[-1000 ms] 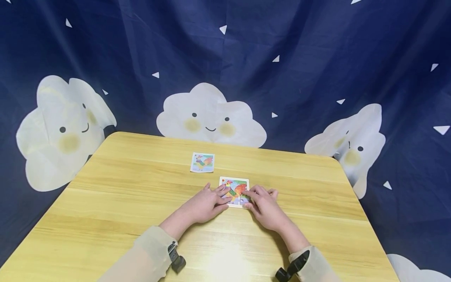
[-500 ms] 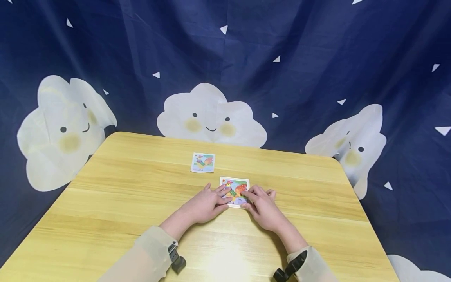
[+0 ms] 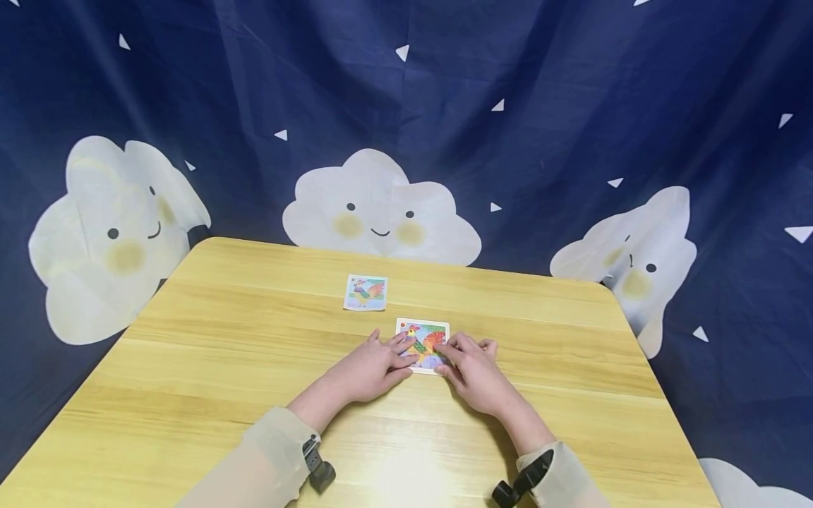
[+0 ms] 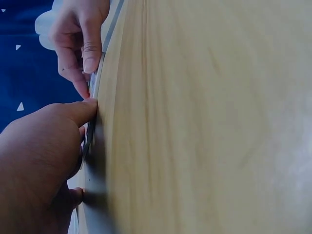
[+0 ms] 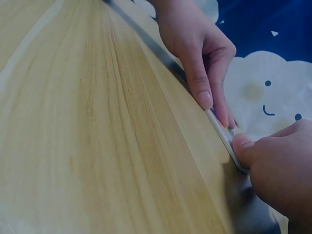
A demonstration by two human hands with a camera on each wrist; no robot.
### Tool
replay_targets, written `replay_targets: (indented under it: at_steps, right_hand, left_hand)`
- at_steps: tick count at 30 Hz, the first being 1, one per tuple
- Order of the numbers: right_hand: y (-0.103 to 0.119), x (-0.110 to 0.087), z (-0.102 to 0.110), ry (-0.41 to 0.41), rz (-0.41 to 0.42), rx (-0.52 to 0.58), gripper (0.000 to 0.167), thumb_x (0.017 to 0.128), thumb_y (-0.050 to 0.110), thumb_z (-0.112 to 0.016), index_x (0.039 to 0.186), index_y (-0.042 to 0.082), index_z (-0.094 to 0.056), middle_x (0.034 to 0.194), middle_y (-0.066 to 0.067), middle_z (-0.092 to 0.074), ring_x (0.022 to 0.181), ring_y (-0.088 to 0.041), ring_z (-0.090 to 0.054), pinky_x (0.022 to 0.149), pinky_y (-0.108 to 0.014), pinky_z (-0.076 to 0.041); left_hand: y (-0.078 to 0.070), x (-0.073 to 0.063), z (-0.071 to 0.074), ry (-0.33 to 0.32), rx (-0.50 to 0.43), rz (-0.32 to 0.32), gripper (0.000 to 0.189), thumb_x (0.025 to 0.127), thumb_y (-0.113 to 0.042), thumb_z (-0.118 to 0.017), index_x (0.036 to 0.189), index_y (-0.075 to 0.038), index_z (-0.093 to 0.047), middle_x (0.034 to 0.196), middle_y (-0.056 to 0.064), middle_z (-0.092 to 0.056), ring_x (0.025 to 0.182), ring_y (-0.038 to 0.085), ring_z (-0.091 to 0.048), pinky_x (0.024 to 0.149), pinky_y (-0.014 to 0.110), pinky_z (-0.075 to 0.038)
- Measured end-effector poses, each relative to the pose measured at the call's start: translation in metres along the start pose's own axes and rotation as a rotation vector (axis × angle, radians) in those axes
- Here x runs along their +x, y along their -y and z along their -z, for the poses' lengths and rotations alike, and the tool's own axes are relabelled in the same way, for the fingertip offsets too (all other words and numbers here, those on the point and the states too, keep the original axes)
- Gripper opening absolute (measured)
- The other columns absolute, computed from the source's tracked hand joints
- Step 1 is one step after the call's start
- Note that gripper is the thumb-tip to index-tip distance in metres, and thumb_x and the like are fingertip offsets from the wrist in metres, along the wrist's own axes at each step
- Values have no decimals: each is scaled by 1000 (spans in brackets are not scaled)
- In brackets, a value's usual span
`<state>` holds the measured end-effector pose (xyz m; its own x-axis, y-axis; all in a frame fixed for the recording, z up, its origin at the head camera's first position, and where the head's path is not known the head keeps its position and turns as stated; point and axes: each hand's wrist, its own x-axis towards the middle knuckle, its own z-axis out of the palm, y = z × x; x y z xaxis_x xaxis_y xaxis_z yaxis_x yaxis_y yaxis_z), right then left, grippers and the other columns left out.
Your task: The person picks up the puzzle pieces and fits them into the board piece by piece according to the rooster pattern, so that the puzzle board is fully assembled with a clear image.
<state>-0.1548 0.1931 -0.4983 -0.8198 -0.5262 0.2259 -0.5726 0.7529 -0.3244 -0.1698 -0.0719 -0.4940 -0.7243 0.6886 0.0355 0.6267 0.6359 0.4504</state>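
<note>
In the head view a jigsaw puzzle (image 3: 424, 329) with a rooster picture and a white-rimmed tray lies flat on the table. My left hand (image 3: 375, 367) comes from the left, its straight fingers spread over the puzzle's left part; its thumb is at the near rim. From the right, my right hand (image 3: 478, 374) holds index finger and thumb, bent and apart, on a puzzle piece in the lower right corner; the hand covers most of that piece. The right wrist view catches the puzzle tray (image 5: 223, 134) edge-on, with the right thumb (image 5: 242, 144) at its edge.
A small picture card (image 3: 365, 293) of the same rooster lies behind the puzzle, slightly left. The wooden table (image 3: 254, 310) has rounded far corners. Behind it hangs a dark blue curtain (image 3: 444, 92) with smiling clouds. Both wrists wear black camera straps.
The pale gap in the puzzle's lower right has closed as the right hand shifted slightly left with the puzzle piece. The left hand and the card have stayed put.
</note>
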Motion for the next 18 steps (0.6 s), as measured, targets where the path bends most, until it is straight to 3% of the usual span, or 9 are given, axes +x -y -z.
replay_targets:
  at_steps: [5, 11, 18]
  right_hand:
    - [0, 0, 0, 1, -1, -5, 42, 102, 30, -73, 137, 7, -72, 112, 3, -59, 97, -14, -61, 94, -56, -28]
    - [-1, 0, -2, -10, -6, 10, 42, 101, 30, -74, 137, 7, -72, 112, 3, -59, 100, -15, -59, 91, -54, -27]
    - [-2, -1, -4, -19, -18, 37, 43, 101, 28, -76, 138, 7, -72, 110, 5, -58, 102, -15, -57, 90, -50, -25]
  left_hand:
    - [-2, 1, 3, 6, 36, -5, 39, 110, -34, -60, 143, -15, -69, 160, 5, -48, 152, 27, -38, 121, 69, -21]
    - [-6, 3, 5, 6, 173, -15, 39, 109, -38, -59, 142, -20, -71, 159, 3, -51, 150, 24, -43, 119, 66, -30]
    - [-16, 10, 2, -12, 249, -73, 45, 109, -39, -60, 151, -21, -63, 162, 6, -47, 151, 29, -41, 119, 61, -34]
